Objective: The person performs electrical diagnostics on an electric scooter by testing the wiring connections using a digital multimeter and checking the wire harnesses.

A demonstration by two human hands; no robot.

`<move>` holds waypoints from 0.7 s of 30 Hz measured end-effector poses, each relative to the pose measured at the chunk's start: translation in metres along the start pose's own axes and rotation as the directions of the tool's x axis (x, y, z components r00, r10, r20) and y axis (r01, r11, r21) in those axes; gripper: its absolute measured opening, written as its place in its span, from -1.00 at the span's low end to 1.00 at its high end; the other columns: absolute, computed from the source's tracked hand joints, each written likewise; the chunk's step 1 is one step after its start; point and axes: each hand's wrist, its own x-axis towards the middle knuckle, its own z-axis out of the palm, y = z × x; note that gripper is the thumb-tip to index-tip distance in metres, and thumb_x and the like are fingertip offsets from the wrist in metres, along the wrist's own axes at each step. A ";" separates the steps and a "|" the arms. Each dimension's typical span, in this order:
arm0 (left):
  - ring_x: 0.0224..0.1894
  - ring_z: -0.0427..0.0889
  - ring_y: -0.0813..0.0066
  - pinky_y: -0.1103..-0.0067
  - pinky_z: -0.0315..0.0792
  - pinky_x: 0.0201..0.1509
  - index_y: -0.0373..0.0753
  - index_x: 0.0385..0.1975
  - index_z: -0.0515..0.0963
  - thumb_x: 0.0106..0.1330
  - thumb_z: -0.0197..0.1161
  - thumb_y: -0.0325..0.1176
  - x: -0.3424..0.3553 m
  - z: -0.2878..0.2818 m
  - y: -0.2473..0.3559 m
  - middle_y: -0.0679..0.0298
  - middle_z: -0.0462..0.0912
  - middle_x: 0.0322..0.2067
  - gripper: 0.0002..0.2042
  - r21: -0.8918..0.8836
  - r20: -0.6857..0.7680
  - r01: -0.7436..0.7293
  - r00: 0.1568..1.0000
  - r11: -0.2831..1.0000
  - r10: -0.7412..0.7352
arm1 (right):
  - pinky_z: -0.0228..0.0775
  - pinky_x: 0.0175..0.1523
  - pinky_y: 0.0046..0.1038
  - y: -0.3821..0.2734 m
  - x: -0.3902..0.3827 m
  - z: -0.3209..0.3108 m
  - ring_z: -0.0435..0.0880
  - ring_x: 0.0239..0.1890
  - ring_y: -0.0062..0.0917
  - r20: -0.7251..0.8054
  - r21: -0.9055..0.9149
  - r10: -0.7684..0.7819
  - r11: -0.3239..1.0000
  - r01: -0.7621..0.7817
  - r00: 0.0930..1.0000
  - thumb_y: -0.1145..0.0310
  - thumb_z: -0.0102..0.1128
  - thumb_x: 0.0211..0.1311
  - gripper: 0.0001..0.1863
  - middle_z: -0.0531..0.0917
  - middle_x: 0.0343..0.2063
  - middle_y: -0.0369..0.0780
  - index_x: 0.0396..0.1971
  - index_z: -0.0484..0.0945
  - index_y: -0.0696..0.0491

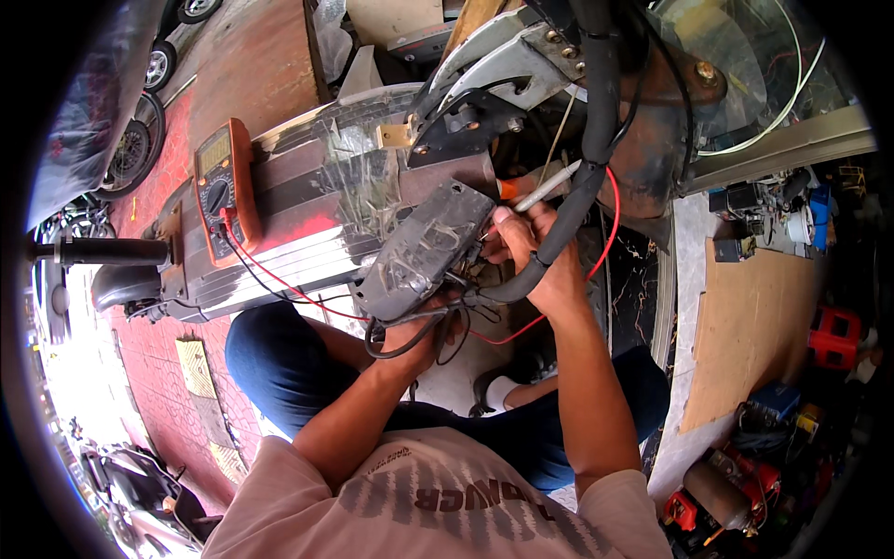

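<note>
A scuffed black box (424, 250) with wires at its right end is tilted in front of me. My left hand (417, 337) is closed round its lower edge and the cables there, with most of its fingers hidden beneath. At the box's right end, my right hand (533, 235) pinches a pale, pen-shaped test probe (549, 186); its tip is hard to make out. From the probe's upper end, a red lead (612, 228) loops down and back to an orange multimeter (222, 186) on the long striped deck. A thick black cable (603, 102) passes beside my right hand.
A grey metal bracket (507, 70) and a rusty bolted part (652, 121) stand beyond the box. Cardboard (750, 326) lies at right, near red tools (835, 337) and a cylinder (717, 494). Motorbikes (140, 494) stand at left on red paving (154, 373).
</note>
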 end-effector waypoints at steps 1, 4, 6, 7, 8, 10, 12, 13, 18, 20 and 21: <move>-0.51 0.59 0.31 0.51 0.44 -0.47 -0.27 -0.16 0.49 0.30 0.27 -0.34 0.000 -0.001 -0.001 0.11 0.60 -0.48 -0.78 0.008 -0.002 -0.005 1.000 1.000 0.005 | 0.49 -0.40 -0.47 -0.002 0.000 -0.001 0.68 -0.50 -0.56 0.018 0.000 0.018 1.000 -0.018 1.000 0.30 0.17 0.41 -0.73 0.64 -0.54 -0.23 -0.35 0.55 0.24; -0.48 0.60 0.30 0.50 0.45 -0.46 -0.30 -0.14 0.48 0.30 0.22 -0.41 0.001 -0.005 -0.005 0.10 0.59 -0.46 -0.81 0.047 -0.001 -0.030 1.000 0.998 0.030 | 0.49 -0.38 -0.47 -0.010 -0.002 -0.001 0.68 -0.48 -0.54 0.057 -0.015 0.043 0.999 -0.042 0.997 0.29 0.17 0.43 -0.73 0.65 -0.52 -0.22 -0.32 0.54 0.25; -0.46 0.59 0.33 0.51 0.45 -0.45 -0.32 -0.11 0.47 0.30 0.19 -0.45 -0.001 -0.001 -0.002 0.11 0.59 -0.45 -0.80 0.112 0.004 -0.046 0.999 0.993 0.045 | 0.50 -0.38 -0.47 -0.008 -0.004 -0.002 0.68 -0.48 -0.53 0.059 -0.040 0.017 0.999 -0.015 0.998 0.28 0.17 0.44 -0.72 0.65 -0.51 -0.22 -0.30 0.53 0.25; -0.46 0.59 0.34 0.51 0.45 -0.44 -0.32 -0.09 0.47 0.31 0.18 -0.46 -0.002 0.001 -0.001 0.11 0.59 -0.44 -0.79 0.144 0.006 -0.053 0.999 0.988 0.053 | 0.50 -0.37 -0.47 -0.006 -0.004 -0.003 0.69 -0.48 -0.52 0.064 -0.063 -0.007 0.998 0.011 0.998 0.28 0.17 0.44 -0.71 0.65 -0.52 -0.21 -0.29 0.53 0.25; -0.45 0.59 0.36 0.52 0.44 -0.43 -0.33 -0.10 0.48 0.32 0.18 -0.46 -0.001 0.000 -0.005 0.13 0.60 -0.44 -0.80 0.208 -0.004 -0.097 0.995 0.973 0.100 | 0.51 -0.36 -0.47 -0.003 -0.004 -0.004 0.69 -0.48 -0.52 0.072 -0.084 -0.031 0.996 0.037 0.997 0.27 0.18 0.44 -0.71 0.65 -0.52 -0.21 -0.29 0.53 0.26; -0.44 0.58 0.41 0.54 0.44 -0.42 -0.33 -0.12 0.51 0.33 0.17 -0.46 0.001 -0.005 -0.016 0.16 0.61 -0.43 -0.83 0.332 -0.015 -0.179 0.981 0.926 0.195 | 0.51 -0.36 -0.46 -0.002 -0.004 -0.005 0.69 -0.47 -0.51 0.085 -0.105 -0.040 0.993 0.049 0.996 0.28 0.18 0.44 -0.71 0.64 -0.52 -0.21 -0.29 0.53 0.26; -0.44 0.57 0.45 0.55 0.43 -0.39 -0.34 -0.18 0.53 0.35 0.18 -0.45 -0.004 0.006 -0.002 0.19 0.62 -0.42 -0.86 0.417 -0.014 -0.175 0.980 0.892 0.199 | 0.52 -0.35 -0.45 -0.003 -0.004 -0.007 0.68 -0.46 -0.51 0.085 -0.107 -0.011 0.994 0.020 0.996 0.29 0.17 0.44 -0.72 0.63 -0.53 -0.21 -0.29 0.53 0.27; -0.44 0.56 0.47 0.56 0.43 -0.38 -0.34 -0.20 0.55 0.35 0.18 -0.45 -0.006 0.010 0.003 0.21 0.62 -0.42 -0.88 0.458 -0.013 -0.173 0.980 0.872 0.201 | 0.51 -0.35 -0.44 -0.002 -0.004 -0.007 0.68 -0.46 -0.51 0.078 -0.090 0.006 0.996 0.001 0.997 0.29 0.16 0.44 -0.72 0.62 -0.54 -0.21 -0.29 0.53 0.27; -0.40 0.61 0.48 0.56 0.46 -0.35 -0.33 -0.24 0.59 0.37 0.21 -0.42 0.003 0.001 -0.011 0.24 0.66 -0.39 -0.88 0.441 -0.024 -0.168 0.980 0.881 0.199 | 0.48 -0.34 -0.36 0.006 0.002 -0.010 0.65 -0.46 -0.48 0.104 -0.177 0.023 0.984 -0.005 0.994 0.29 0.16 0.42 -0.71 0.58 -0.56 -0.20 -0.31 0.52 0.27; -0.37 0.62 0.46 0.53 0.48 -0.32 -0.33 -0.21 0.60 0.39 0.21 -0.39 0.000 0.001 -0.005 0.24 0.67 -0.37 -0.86 0.452 -0.021 -0.129 0.988 0.883 0.155 | 0.47 -0.33 -0.34 0.009 0.005 -0.007 0.64 -0.46 -0.46 0.112 -0.178 -0.024 0.983 0.044 0.993 0.27 0.17 0.40 -0.71 0.56 -0.57 -0.20 -0.30 0.52 0.26; -0.34 0.63 0.44 0.51 0.49 -0.29 -0.33 -0.21 0.60 0.41 0.21 -0.36 -0.004 0.002 0.002 0.24 0.68 -0.35 -0.84 0.482 -0.011 -0.092 0.994 0.871 0.111 | 0.46 -0.32 -0.33 0.012 0.007 -0.004 0.64 -0.45 -0.46 0.122 -0.174 -0.048 0.982 0.069 0.991 0.26 0.18 0.40 -0.70 0.56 -0.58 -0.19 -0.29 0.52 0.25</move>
